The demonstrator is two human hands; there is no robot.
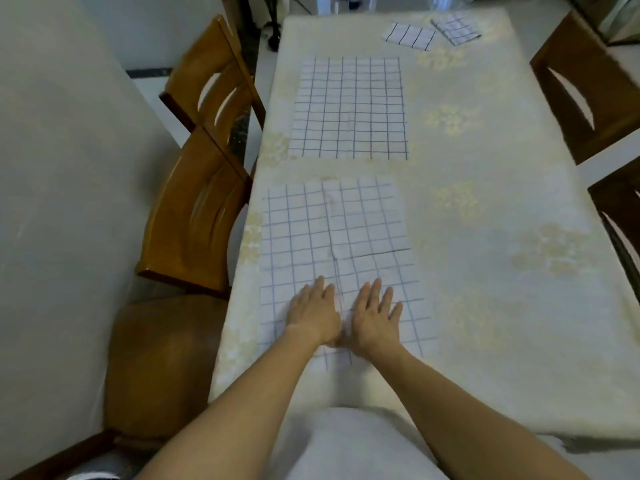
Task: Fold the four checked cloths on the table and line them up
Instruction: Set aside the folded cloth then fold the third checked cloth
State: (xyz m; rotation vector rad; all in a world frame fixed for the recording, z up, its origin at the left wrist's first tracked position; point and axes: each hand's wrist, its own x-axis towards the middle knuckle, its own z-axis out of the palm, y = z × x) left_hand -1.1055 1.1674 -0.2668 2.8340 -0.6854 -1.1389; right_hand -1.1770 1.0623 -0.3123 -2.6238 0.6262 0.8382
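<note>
Hands flat on checked fabric: a person's left hand point(313, 315) and right hand point(375, 318) press palm-down, side by side, on the nearest checked cloth point(301, 230), at the 6 o'clock end of the cream-covered table point(502, 202). The fingers of both hands are straight and lightly spread, pinching nothing. The thumbs lie close together over a crease running down the cloth's middle. A dark edge line crosses the cloth's right half. At 12 o'clock from it, and apart, a second checked cloth point(349, 109) lies open and flat. Toward 1 o'clock, at the table's far end, two small folded pieces sit near each other. The left folded cloth point(410, 36) shows wide checks, while the right folded cloth point(455, 29) shows finer ones and sits askew. Whether they touch cannot be told. Wooden chairs point(197, 216) stand at 9 o'clock, darker chairs point(581, 91) at 3 o'clock.
</note>
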